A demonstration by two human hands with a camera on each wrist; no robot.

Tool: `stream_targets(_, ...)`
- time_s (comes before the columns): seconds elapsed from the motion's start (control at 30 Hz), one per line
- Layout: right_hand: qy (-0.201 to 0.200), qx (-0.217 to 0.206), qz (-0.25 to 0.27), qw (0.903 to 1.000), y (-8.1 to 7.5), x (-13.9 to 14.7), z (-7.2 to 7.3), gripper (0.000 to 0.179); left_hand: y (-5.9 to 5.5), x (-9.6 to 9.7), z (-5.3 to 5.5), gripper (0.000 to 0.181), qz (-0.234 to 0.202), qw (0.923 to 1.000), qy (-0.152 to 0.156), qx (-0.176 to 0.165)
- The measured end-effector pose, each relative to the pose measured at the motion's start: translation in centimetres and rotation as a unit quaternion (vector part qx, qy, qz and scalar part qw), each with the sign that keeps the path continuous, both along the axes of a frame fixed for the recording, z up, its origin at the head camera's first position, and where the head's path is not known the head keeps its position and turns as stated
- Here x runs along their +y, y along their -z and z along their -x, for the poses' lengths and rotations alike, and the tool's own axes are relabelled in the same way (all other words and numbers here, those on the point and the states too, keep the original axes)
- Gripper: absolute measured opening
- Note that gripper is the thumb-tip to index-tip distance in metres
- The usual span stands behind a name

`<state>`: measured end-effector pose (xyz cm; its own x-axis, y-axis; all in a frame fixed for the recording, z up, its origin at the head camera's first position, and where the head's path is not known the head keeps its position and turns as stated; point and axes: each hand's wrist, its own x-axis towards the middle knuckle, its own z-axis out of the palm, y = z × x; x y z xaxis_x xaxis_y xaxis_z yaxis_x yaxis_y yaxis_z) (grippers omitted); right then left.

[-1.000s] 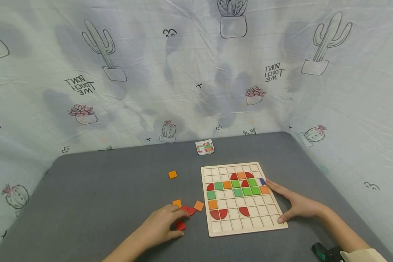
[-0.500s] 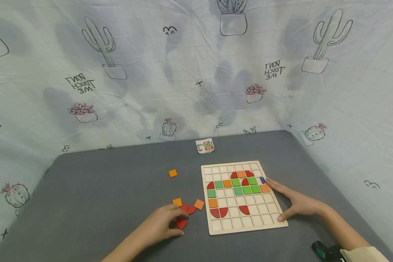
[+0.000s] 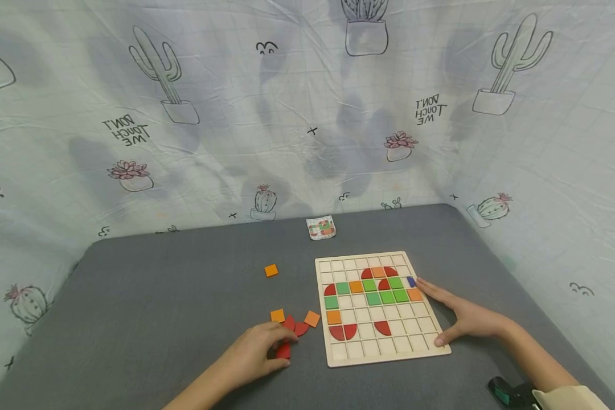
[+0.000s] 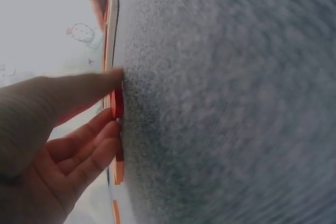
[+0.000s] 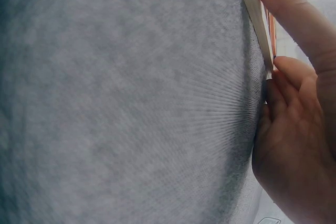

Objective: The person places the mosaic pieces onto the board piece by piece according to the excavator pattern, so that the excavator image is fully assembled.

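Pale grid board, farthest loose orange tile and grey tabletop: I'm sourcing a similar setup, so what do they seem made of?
Pale square grid board: likely matt wood, from its tan tone and plain edge.
Loose orange square tile: evenly coloured; painted wood or plastic, I can't tell which.
Flat grey tabletop: apparently covered in matt fabric, as the wrist views show woven-looking texture.

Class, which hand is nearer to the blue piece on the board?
The right hand: it spans the right edge of the board, beside the blue piece; the left hand is off the board's left side, around a red piece.
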<state>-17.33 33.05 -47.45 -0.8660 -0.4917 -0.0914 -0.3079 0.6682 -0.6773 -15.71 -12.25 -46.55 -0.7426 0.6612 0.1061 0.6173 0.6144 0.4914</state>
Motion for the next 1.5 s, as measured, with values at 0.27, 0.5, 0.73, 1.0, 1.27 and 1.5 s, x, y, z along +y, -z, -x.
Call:
stream_targets(0.27,-0.001,-0.006,0.002,1.0000,0.0,0.0,0.0,0.107,-0.3,0.3,0.0,0.025,-0.037,0.9989,-0.017,-0.024)
stream_targets(0.5,-0.015,-0.023,0.012,0.9995,-0.3,0.2,0.2,0.110,-1.1,1.4,0.2,0.025,-0.052,0.9983,-0.020,-0.016)
stream_targets(0.73,-0.020,-0.028,0.007,0.9994,-0.5,0.4,0.1,0.114,-1.6,3.7,1.7,0.027,-0.069,0.9972,-0.013,-0.025)
stream_targets(1.0,-0.013,-0.010,-0.012,0.9998,-0.5,0.2,0.3,0.115,-2.5,7.7,3.8,0.025,-0.111,0.9926,-0.006,-0.049)
stream_targets(1.27,-0.015,0.000,-0.008,0.9999,-0.3,0.2,0.5,0.115,-2.8,12.5,5.4,0.026,-0.069,0.9965,-0.006,-0.046)
stream_targets(1.5,-0.008,-0.008,-0.010,0.9999,-0.3,0.2,0.4,0.115,-1.9,16.2,5.9,0.024,-0.035,0.9990,0.013,-0.023)
